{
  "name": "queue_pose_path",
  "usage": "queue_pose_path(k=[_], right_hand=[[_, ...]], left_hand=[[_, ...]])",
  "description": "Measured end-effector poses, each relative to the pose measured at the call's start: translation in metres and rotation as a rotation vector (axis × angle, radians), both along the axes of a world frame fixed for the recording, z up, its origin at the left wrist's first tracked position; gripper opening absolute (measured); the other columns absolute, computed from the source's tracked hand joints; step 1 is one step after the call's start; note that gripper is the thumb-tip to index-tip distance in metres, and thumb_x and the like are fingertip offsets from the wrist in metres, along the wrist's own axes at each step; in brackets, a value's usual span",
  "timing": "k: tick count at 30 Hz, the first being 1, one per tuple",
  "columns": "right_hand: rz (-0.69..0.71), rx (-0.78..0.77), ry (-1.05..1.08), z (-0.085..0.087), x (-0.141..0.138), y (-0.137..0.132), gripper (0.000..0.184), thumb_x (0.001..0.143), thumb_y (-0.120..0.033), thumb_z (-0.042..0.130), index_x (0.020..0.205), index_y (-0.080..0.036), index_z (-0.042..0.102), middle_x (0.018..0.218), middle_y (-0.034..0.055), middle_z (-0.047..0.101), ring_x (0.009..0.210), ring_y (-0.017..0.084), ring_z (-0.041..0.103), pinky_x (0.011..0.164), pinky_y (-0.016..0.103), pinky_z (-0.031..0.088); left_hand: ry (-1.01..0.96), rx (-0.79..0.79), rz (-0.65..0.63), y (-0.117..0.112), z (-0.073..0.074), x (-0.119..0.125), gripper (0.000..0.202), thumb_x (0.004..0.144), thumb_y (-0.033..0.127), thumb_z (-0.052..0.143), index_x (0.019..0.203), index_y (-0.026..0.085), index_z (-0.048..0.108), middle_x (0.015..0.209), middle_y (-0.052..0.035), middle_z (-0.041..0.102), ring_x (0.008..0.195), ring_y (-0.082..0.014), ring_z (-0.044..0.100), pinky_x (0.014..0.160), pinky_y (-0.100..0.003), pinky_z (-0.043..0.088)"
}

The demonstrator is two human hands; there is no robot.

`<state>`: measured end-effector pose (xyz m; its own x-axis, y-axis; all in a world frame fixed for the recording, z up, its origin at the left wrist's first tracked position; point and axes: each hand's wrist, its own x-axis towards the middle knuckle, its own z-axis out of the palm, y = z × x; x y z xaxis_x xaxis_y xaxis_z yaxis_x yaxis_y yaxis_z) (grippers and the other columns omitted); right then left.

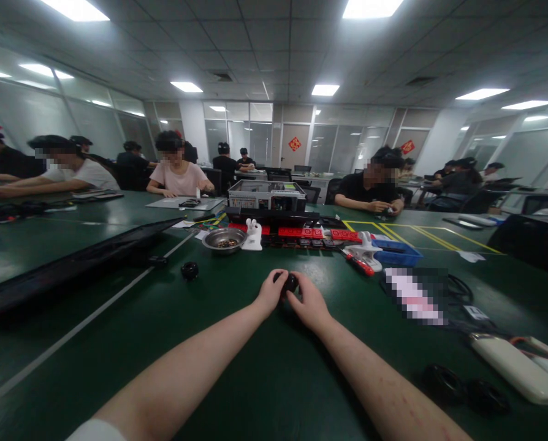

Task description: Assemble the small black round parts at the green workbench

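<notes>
Just beyond the middle of the green table, my left hand (273, 293) and my right hand (308, 301) close in from either side on a small round black object (291, 283). The fingers of both hands cover much of it, and its exact kind cannot be made out. To the left lies a black wheel-like piece (190, 270), apart from my hands. Two black ring-shaped pieces, one a nearer ring (442, 383) and the other a ring beside it (487, 397), rest by my right forearm.
Ahead stand a metal bowl (224, 241) with small parts, a white stand (252, 236), red strips (308, 233) and an opened computer case (267, 196). Red-handled pliers (360, 263) and a blue tray (398, 252) lie right; a long black panel (72, 263) lies left. People sit beyond.
</notes>
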<state>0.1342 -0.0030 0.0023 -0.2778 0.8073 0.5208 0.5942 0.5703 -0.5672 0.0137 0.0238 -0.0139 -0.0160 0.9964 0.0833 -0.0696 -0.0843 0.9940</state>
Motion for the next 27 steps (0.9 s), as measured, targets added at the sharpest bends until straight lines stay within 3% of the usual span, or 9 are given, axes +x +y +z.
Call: queue_pose_path(k=[3, 6, 8, 11, 14, 17, 22, 27], right_hand=[[-0.054, -0.049, 0.008, -0.001, -0.001, 0.0, 0.041, 0.074, -0.033, 0.044, 0.113, -0.019, 0.041, 0.103, 0.0064, 0.053, 0.086, 0.017, 0.051, 0.072, 0.03, 0.04], [-0.18, -0.128, 0.06, -0.002, 0.001, 0.002, 0.038, 0.079, -0.04, 0.036, 0.11, -0.019, 0.044, 0.085, 0.0037, 0.058, 0.074, 0.016, 0.054, 0.063, 0.028, 0.04], [-0.239, -0.168, 0.061, -0.002, 0.003, 0.005, 0.036, 0.081, -0.044, 0.03, 0.098, -0.02, 0.051, 0.071, 0.0011, 0.059, 0.066, 0.015, 0.054, 0.057, 0.025, 0.038], [-0.221, -0.199, 0.037, -0.002, 0.006, 0.008, 0.042, 0.081, -0.047, 0.027, 0.071, -0.019, 0.056, 0.06, 0.0003, 0.056, 0.058, 0.014, 0.053, 0.051, 0.023, 0.035], [-0.157, -0.206, 0.064, -0.003, 0.005, 0.009, 0.043, 0.082, -0.046, 0.027, 0.069, -0.018, 0.056, 0.056, 0.0003, 0.056, 0.055, 0.013, 0.053, 0.052, 0.023, 0.036], [-0.137, -0.116, 0.08, -0.002, 0.004, 0.007, 0.034, 0.082, -0.041, 0.032, 0.087, -0.018, 0.057, 0.071, 0.0025, 0.06, 0.066, 0.015, 0.055, 0.059, 0.024, 0.04], [-0.057, 0.109, 0.015, 0.0, 0.002, 0.002, 0.034, 0.077, -0.028, 0.042, 0.109, -0.018, 0.047, 0.101, 0.0076, 0.055, 0.09, 0.019, 0.051, 0.078, 0.033, 0.04], [-0.02, 0.177, 0.001, -0.001, 0.0, 0.002, 0.044, 0.075, -0.026, 0.044, 0.117, -0.016, 0.038, 0.107, 0.0094, 0.051, 0.098, 0.02, 0.046, 0.085, 0.037, 0.036]], left_hand=[[-0.005, -0.026, -0.011, 0.0, 0.001, 0.0, 0.031, 0.07, 0.044, 0.047, 0.086, 0.017, 0.048, 0.067, -0.0005, 0.051, 0.047, -0.0075, 0.046, 0.037, -0.016, 0.034], [0.024, 0.008, 0.012, -0.003, 0.002, 0.0, 0.027, 0.071, 0.038, 0.048, 0.089, 0.018, 0.047, 0.069, -0.0003, 0.05, 0.05, -0.0087, 0.047, 0.04, -0.018, 0.036], [0.088, 0.086, 0.04, -0.005, 0.003, 0.0, 0.025, 0.069, 0.031, 0.049, 0.091, 0.019, 0.047, 0.073, -0.0008, 0.05, 0.057, -0.0103, 0.049, 0.046, -0.02, 0.039], [0.21, 0.249, 0.064, -0.01, 0.005, -0.001, 0.028, 0.066, 0.022, 0.052, 0.094, 0.019, 0.049, 0.081, -0.0021, 0.051, 0.072, -0.0133, 0.051, 0.062, -0.024, 0.042], [0.257, 0.322, 0.074, -0.014, 0.008, -0.001, 0.03, 0.065, 0.019, 0.052, 0.095, 0.018, 0.049, 0.086, -0.0027, 0.052, 0.08, -0.0148, 0.05, 0.073, -0.027, 0.04], [0.199, 0.275, 0.054, -0.015, 0.009, -0.001, 0.027, 0.068, 0.026, 0.052, 0.094, 0.018, 0.05, 0.082, -0.0025, 0.053, 0.072, -0.0137, 0.052, 0.066, -0.026, 0.042], [0.016, 0.08, -0.064, -0.009, 0.006, 0.0, 0.037, 0.073, 0.047, 0.041, 0.094, 0.017, 0.043, 0.057, 0.0032, 0.049, 0.04, -0.0077, 0.045, 0.038, -0.019, 0.034], [-0.045, -0.045, -0.049, -0.006, 0.009, 0.0, 0.033, 0.071, 0.044, 0.045, 0.088, 0.017, 0.043, 0.056, 0.0033, 0.049, 0.035, -0.0066, 0.044, 0.033, -0.018, 0.032]])
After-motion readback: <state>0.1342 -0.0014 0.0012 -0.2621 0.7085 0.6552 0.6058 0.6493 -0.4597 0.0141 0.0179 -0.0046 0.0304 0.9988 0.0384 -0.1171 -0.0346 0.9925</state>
